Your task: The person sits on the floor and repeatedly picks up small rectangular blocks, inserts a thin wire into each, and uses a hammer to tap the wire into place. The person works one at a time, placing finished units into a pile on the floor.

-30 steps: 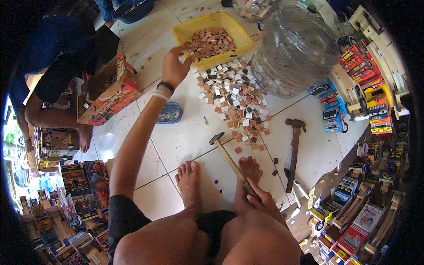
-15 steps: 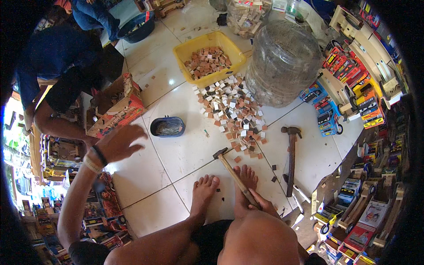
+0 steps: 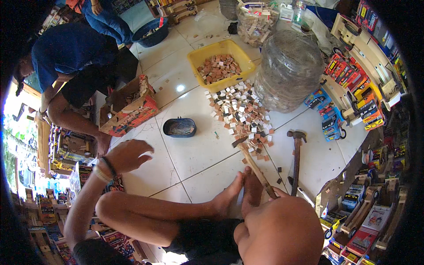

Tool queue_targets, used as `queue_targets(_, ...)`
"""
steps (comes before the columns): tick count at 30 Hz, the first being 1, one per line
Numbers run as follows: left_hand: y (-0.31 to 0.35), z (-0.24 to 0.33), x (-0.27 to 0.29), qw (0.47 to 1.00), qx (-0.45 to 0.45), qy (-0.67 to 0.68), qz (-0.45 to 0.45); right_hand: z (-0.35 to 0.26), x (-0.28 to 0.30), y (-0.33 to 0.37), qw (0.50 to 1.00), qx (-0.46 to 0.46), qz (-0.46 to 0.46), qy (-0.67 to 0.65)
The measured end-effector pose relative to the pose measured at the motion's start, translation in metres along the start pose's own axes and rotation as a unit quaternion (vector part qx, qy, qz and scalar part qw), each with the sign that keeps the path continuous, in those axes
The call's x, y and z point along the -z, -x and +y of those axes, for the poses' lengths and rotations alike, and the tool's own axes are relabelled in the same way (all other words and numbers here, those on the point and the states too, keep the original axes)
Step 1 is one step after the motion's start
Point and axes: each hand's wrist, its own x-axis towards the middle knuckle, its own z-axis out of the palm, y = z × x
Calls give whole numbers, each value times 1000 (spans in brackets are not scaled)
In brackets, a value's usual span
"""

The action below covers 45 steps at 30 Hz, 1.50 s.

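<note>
My right hand (image 3: 277, 193), partly hidden behind my raised knee, is wrapped round the wooden handle of a small hammer (image 3: 256, 170). The hammer's dark head points away from me, over the near edge of a pile of small square tiles (image 3: 240, 110) in brown, white and black. My left hand (image 3: 129, 157) hangs in the air at the left, its fingers loosely bent and apart, with nothing in them. Beyond it on the floor stands a dark oval tin (image 3: 179, 134) with thin nails inside. A second hammer (image 3: 296, 159) lies on the tiles to the right.
Behind the pile stands a yellow basin (image 3: 207, 84) of brown squares, beside a large plastic-wrapped bundle (image 3: 289, 73). A red cardboard box (image 3: 132, 115) is at the left, near a seated person in dark blue (image 3: 70, 57). Wooden toy trucks (image 3: 353, 198) crowd the right side.
My left leg has folded inward, its knee now out to the left. The right hand has shifted slightly right and up with the hammer. The left hand has come down a little.
</note>
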Motion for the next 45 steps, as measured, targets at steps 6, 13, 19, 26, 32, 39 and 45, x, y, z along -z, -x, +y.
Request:
queue_targets(6,-127,-50,-135,943,93,218,234,4,9,36,986,-79,128,66)
queue_targets(13,-219,-47,-209,901,227,230,289,2,26,46,955,-90,216,183)
queue_targets(19,-215,-50,-214,899,224,216,308,-17,34,6,932,-51,222,281)
queue_targets(26,-207,-46,-215,880,138,269,366,-41,27,-49,909,1,195,368)
queue_targets(32,-213,-40,-206,894,144,276,324,-57,19,-81,895,33,178,407)
queue_targets(39,-192,-44,-207,798,236,405,378,-65,-8,-120,905,139,146,375)
queue_targets(45,-192,-57,-211,750,222,504,366,-59,-49,-164,897,202,96,381)
